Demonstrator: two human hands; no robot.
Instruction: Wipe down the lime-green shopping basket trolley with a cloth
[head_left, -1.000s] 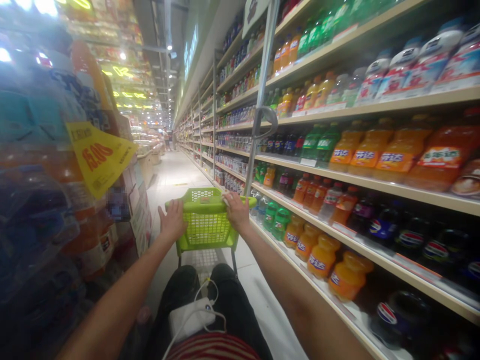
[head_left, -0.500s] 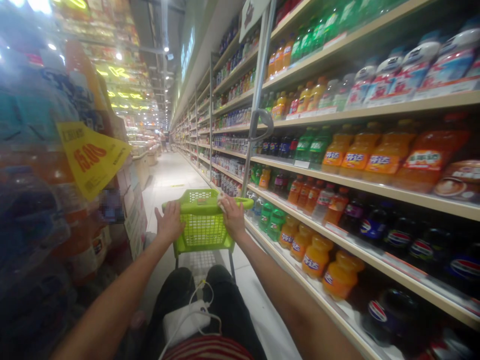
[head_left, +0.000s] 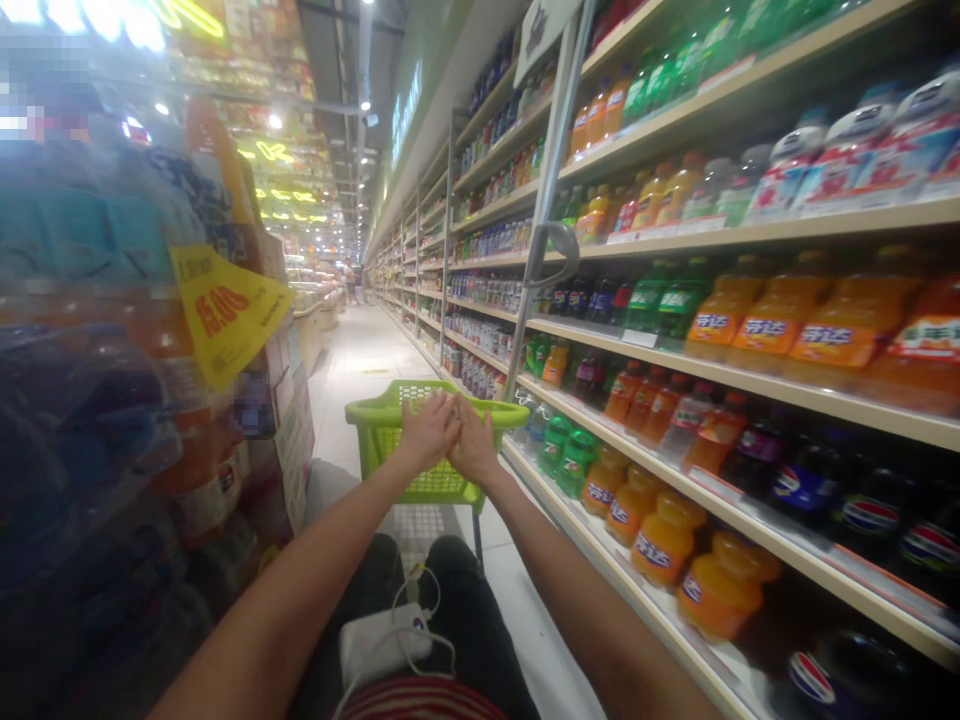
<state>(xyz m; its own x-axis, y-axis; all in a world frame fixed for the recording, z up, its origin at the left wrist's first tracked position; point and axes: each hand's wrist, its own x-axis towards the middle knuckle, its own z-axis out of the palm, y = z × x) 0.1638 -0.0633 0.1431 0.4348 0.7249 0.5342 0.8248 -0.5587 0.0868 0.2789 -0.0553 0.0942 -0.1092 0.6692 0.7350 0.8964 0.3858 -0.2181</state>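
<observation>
My left hand [head_left: 429, 432] and my right hand [head_left: 474, 442] meet over the handle of a green shopping cart [head_left: 375, 455]. Their fingers are closed and pressed together at the tips; whatever is between them is too small or hidden to name. The cart's green handle bar [head_left: 508, 414] runs out to the right of my hands. Below, a white power bank [head_left: 386, 640] with a white cable [head_left: 431, 590] hangs in front of my dark trousers.
Drink shelves [head_left: 585, 335] line the right side, holding orange soda bottles [head_left: 664, 540] and cola bottles. On the left rise shrink-wrapped bottle stacks [head_left: 67, 400] with a yellow price sign [head_left: 229, 310]. A tiled aisle floor [head_left: 360, 345] stretches ahead, a person [head_left: 350, 283] far off.
My left hand has left the handle's left side and moved right to meet my right hand. Earlier, a small white piece showed in my right hand. The view has turned slightly left.
</observation>
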